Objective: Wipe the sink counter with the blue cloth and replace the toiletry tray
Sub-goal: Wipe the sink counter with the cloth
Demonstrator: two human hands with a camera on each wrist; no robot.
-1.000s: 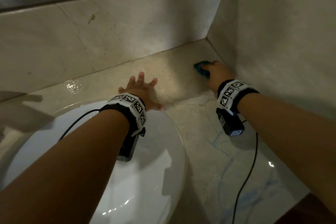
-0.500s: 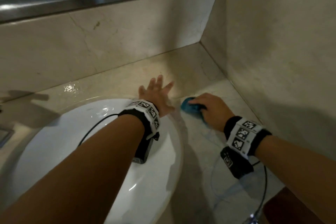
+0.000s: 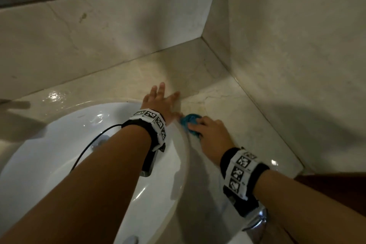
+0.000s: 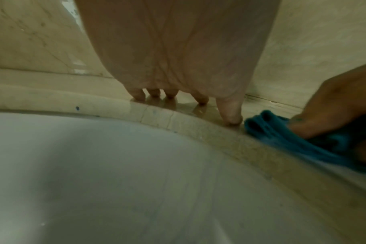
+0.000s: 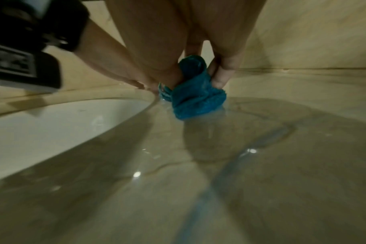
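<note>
Right hand gripping blue cloth, beside left hand

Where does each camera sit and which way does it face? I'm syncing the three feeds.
Head: above, looking down at the beige marble counter and white basin; both forearms show.
Left wrist: low over the basin rim, facing the left hand, fingertips on the counter.
Right wrist: low over the wet counter, facing the right hand gripping the bunched blue cloth.
Shared: all three show the cloth beside the left hand.
</note>
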